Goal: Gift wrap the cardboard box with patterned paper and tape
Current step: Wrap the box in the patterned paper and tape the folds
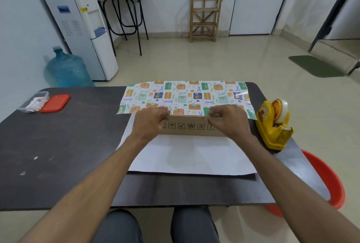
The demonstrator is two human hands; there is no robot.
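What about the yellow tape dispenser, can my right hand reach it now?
Probably yes. The tape dispenser stands just right of the right hand, with nothing between them. That hand is pinching the patterned paper on the cardboard box, so it would have to let go first.

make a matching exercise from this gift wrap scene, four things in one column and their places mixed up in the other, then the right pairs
Things
1. tape dispenser
2. red lid
3. cardboard box
4. red tub

Places
a. on the floor, below the table's near right corner
b. on the wrapping paper, with the left hand and right hand at its top edge
c. near the table's right edge
d. far left of the table, beside a clear container

Pairs: 1-c, 2-d, 3-b, 4-a
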